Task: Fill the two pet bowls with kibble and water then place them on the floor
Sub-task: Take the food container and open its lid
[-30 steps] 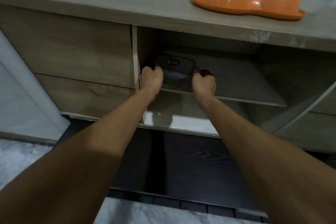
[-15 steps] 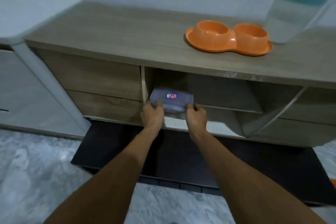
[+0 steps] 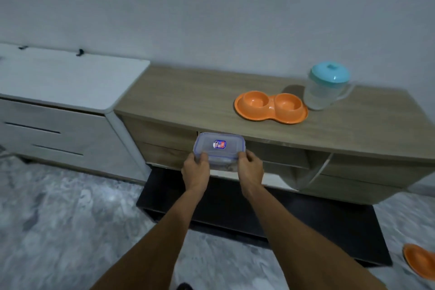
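Observation:
I hold a clear plastic container [image 3: 219, 147] with a blue-edged lid and a red-blue sticker in front of the wooden cabinet's open shelf. My left hand [image 3: 196, 172] grips its left end and my right hand [image 3: 250, 169] grips its right end. Its contents are hard to make out. An orange double pet bowl [image 3: 270, 109] sits on the cabinet top [image 3: 179, 99], looking empty. A clear pitcher with a teal lid [image 3: 326, 86] stands just right of the bowl.
A white drawer unit [image 3: 58, 106] stands left of the cabinet. A dark mat [image 3: 294, 231] lies on the marbled floor under the cabinet front. Part of another orange object [image 3: 420, 263] shows on the floor at the right edge.
Both hands pulled the container out of the cabinet shelf and lifted it up. My view rose and drew back, so the whole cabinet top and pitcher now show.

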Tool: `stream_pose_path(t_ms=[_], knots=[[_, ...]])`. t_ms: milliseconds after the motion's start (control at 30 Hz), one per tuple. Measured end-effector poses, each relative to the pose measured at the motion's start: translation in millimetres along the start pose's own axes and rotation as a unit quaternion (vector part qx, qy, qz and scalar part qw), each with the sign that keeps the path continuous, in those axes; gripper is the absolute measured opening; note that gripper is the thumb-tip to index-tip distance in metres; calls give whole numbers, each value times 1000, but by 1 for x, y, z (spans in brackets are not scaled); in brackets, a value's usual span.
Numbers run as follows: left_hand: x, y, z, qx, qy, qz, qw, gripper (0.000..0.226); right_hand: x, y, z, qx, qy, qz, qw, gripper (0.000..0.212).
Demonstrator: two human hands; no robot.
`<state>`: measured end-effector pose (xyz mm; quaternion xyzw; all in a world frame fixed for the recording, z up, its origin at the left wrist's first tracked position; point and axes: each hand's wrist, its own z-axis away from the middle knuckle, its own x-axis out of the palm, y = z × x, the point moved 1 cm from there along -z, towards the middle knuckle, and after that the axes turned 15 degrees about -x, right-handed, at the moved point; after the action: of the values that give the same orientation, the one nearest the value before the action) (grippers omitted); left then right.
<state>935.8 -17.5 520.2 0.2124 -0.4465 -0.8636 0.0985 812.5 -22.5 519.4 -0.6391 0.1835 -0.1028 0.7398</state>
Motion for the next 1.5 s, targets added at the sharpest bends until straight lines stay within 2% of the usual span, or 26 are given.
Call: stream_pose_path(t_ms=[167,300,433,567,800,900,967,1133,1233,1367,1500], knots=[[-2,59,-11,49,1,20,999,26,10,-47,-35,-45,-10,-19,999,25],[3,102,-44,79,5,43,996,20,33,-73,-75,-60,-7,-32,998,20],[12,144,-94,75,-9,46,996,13,64,-90,-123,-75,-4,-42,996,17],[25,171,-155,66,-51,59,995,22,100,-88,-171,-42,18,-45,998,19],[40,180,-229,41,-103,16,994,28,142,-65,-222,15,54,-63,996,33],[40,177,-242,34,-104,-30,993,28,148,-53,-231,29,51,-54,997,29],[41,173,-248,36,-110,-50,992,26,150,-46,-235,27,54,-41,997,21],[38,168,-259,37,-125,-76,989,17,148,-40,-240,0,39,9,999,22],[27,176,-271,66,-80,-117,988,9,142,-47,-248,-17,37,68,997,24],[35,202,-297,34,-46,-115,992,36,146,-54,-272,-35,58,146,987,33],[61,222,-315,-6,-31,-225,974,52,160,-59,-297,-20,59,185,981,42]])
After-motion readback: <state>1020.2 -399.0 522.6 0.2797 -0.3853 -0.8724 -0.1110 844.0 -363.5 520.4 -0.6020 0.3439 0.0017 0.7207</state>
